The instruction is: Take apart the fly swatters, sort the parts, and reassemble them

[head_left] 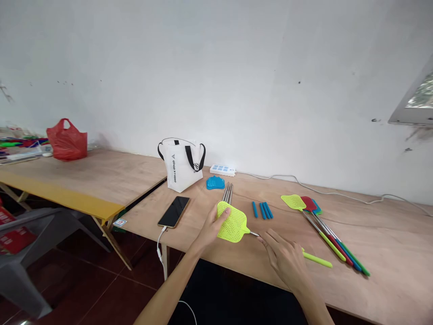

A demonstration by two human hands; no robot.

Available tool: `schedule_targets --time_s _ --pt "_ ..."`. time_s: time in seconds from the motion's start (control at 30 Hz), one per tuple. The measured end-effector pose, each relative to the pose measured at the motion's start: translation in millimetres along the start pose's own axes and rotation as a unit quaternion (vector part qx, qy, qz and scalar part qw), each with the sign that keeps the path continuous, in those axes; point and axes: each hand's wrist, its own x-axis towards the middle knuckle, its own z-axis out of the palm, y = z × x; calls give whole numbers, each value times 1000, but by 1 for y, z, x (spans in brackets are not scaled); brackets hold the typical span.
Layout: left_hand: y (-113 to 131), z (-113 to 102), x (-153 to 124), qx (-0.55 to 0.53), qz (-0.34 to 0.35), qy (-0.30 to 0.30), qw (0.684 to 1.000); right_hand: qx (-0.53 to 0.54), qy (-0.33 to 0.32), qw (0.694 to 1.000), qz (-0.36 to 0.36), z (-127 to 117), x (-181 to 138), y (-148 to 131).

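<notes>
The white tote bag [181, 174] carries black lettering down its side that ends in "STUDIO"; the rest is too small to read. A yellow fly swatter [233, 224] lies near the front edge of the counter [389, 253], with a perforated square head, a thin metal shaft and a yellow-green handle. The left hand [210, 227] has its grip closed on the head's left edge. The right hand [286, 259] lies over the shaft, fingertips at the head; I cannot tell whether its grip is closed. A phone [173, 211] lies to the left, blue sleeves [262, 210] just behind.
</notes>
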Motion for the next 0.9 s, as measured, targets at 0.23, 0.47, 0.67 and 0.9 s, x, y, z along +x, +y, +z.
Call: schedule_targets --time_s 0.23,0.47,0.67,0.9 --pt "-7 5 0 34 35 4 999 -52 1 999 -16 -6 0 -2" --pt "-6 2 0 24 7 -4 1000 -34 -7 999 -7 0 1 -1" --pt "11 -13 5 11 6 12 1000 36 -57 995 74 1 0 18" --pt "18 -45 18 -6 17 88 996 142 -37 966 212 -29 -11 82"
